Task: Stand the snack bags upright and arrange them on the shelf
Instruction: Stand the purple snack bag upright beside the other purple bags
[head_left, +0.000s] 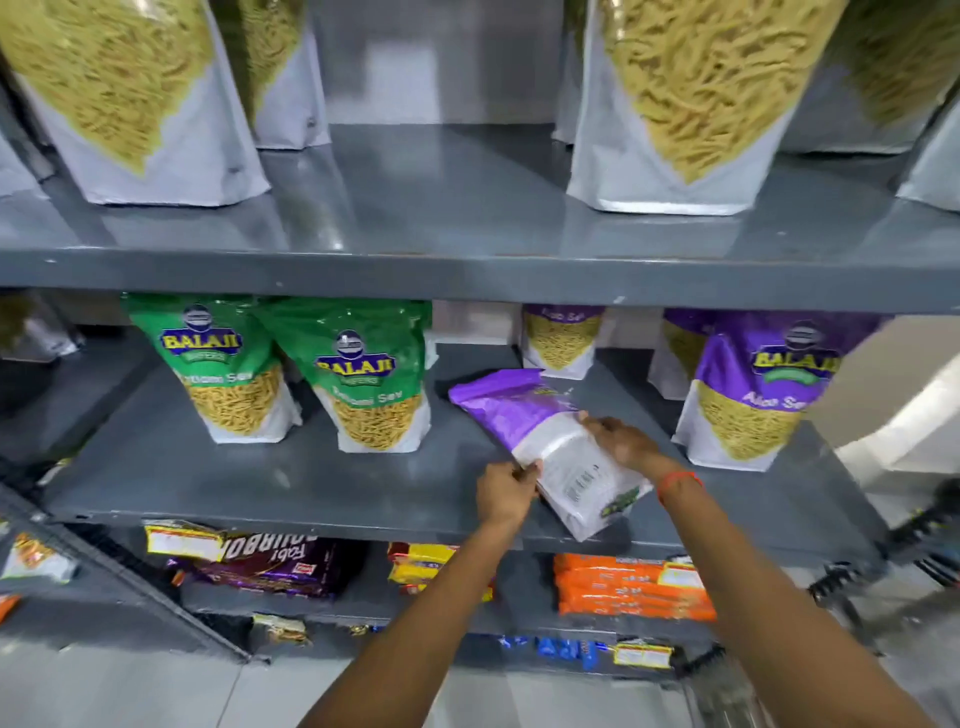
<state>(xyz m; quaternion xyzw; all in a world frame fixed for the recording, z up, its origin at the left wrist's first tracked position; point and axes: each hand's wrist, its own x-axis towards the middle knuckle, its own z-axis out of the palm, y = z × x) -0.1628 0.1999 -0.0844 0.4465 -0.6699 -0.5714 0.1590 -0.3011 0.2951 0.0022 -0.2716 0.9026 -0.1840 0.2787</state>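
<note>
The left hand (506, 491) pinches the near left edge of a purple bag (545, 441), fingers closed on the white part; the right hand (618, 439) grips the bag's right edge from above, fingers curled over it, an orange thread (678, 483) around that wrist. The bag lies flat, back side up, on the middle shelf (260, 478), purple top pointing away and to the left, white bottom hanging just over the shelf's front lip. To its left two green bags (363, 374) stand upright side by side, touching; to its right another purple bag (753, 395) stands upright near the front, with more purple bags (561, 338) upright behind, towards the back. On the shelf above stand large white pouches (675, 104) of yellow sev; below the hands, a lower shelf holds flat packets, maroon (270, 566) at left and orange (628, 592) at right.
</note>
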